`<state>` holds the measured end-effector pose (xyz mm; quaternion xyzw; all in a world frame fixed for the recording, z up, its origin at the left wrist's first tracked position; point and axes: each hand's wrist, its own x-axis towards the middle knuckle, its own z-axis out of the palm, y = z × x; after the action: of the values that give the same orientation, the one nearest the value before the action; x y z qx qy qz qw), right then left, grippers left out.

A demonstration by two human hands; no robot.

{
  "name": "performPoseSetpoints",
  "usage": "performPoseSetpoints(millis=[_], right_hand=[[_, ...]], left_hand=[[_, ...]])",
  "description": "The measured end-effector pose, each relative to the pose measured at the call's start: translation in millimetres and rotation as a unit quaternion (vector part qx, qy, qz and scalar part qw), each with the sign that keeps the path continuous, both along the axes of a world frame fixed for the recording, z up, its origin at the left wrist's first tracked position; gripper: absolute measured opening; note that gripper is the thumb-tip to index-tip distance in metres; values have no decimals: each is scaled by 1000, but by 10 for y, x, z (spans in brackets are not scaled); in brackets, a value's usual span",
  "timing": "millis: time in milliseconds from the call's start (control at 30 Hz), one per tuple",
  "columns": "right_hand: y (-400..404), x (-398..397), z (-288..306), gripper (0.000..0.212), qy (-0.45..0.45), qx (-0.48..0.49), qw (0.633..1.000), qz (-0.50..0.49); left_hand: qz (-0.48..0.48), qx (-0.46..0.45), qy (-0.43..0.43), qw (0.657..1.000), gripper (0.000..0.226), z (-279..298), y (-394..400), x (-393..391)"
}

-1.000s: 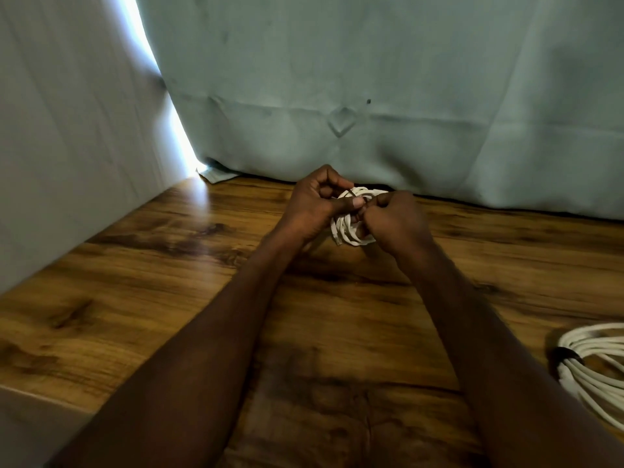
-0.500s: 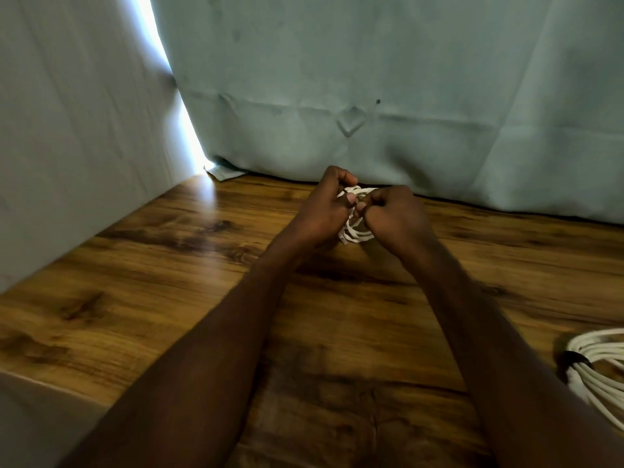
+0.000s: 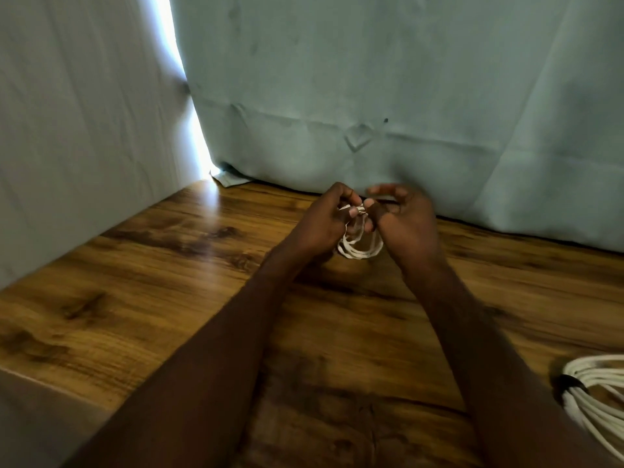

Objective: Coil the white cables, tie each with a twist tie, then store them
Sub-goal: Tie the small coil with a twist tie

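Note:
A small coil of white cable (image 3: 359,246) hangs between my two hands above the wooden table (image 3: 169,282), near its far edge. My left hand (image 3: 324,221) grips the top of the coil with curled fingers. Against the same spot, my right hand (image 3: 401,221) has its thumb at the top of the coil while its other fingers are spread and blurred. No twist tie on this coil can be made out. A second, larger white coil (image 3: 597,393) bound with a black tie (image 3: 570,383) lies on the table at the lower right.
A pale green curtain (image 3: 371,96) hangs along the table's far edge and a light wall stands on the left, with a bright gap between them. A scrap of paper (image 3: 229,179) lies at the far left corner.
My right hand's fingers have opened and spread from a tight fist. The coil now hangs lower and shows more between my hands. The view has shifted slightly.

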<state>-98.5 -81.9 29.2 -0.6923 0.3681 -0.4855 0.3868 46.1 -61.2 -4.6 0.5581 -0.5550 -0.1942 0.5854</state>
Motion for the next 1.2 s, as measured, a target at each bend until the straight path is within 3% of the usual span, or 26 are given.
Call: performPoseSetpoints(millis=[67,200,433,567,667,767,833,967,1100,1200], right_hand=[[29,-53,80,17,-100,65,992,28],[34,-142,137,22,-194,126,971,61],[36,-181,223,22,-197,182,957,115],[-49,-232,213,30,-167,181,960,136],[-87,-265,228,39,-187,171,950,182],[-110,-308,229,51,-188,164,946,210],[-106,-331,203,36,-152,129,964,177],[-175,-352,128,16,-125,75,989,2],[-269,-388,83,23,-113,93,979,-142],[-328,-420,88,32,-50,133,977,-160]], left_hand=[[-38,11,-13,999,12,38,30,1],[-73,31,-62,995,21,72,11,-33],[-90,25,-85,992,31,15,37,-199],[-87,15,-83,993,18,44,57,-221],[-85,6,-77,993,33,68,80,-219],[-99,7,-83,992,33,79,92,-218],[-119,10,-84,989,34,78,81,-210],[-165,19,-89,982,37,99,97,-237],[-213,9,-103,972,38,155,150,-433],[-227,-42,-118,966,35,210,157,-561]])
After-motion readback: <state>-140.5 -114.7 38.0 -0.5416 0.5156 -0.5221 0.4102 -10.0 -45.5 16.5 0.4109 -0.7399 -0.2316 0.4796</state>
